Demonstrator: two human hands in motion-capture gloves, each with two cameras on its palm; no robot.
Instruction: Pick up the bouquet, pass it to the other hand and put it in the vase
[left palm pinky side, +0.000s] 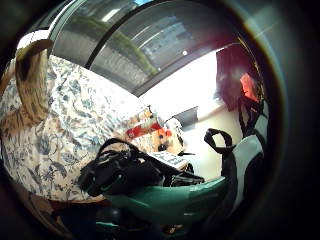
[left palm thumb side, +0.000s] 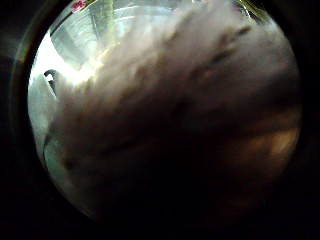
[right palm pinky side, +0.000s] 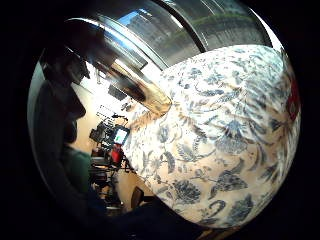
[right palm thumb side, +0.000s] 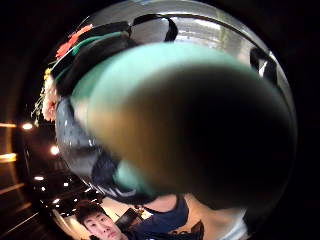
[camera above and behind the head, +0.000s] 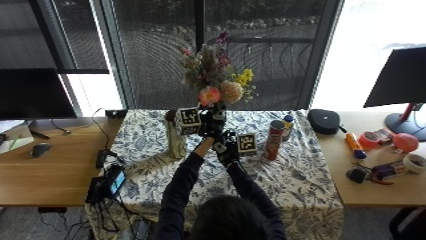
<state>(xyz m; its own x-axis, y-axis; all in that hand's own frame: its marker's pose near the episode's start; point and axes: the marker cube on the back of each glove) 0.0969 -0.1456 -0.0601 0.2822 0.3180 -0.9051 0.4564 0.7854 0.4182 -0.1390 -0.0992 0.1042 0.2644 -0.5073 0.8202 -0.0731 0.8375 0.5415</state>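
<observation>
Near the bench's back edge, on its blue-flowered white cloth, stands the tall tan vase, to the left of both hands. The left hand holds the mixed bouquet of pink, peach and yellow blooms upright above the bench, fingers wrapped round the bunched stems. Just below it the right hand reaches up; whether its fingers grasp anything I cannot tell. The bouquet looks light, top-heavy and easily crushed, so the stems are probably the place to hold.

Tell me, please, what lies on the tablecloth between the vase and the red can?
In the outside view, no object rests between the vase and the red can; both hands, left hand and right hand, hold the bouquet above that stretch.
</observation>
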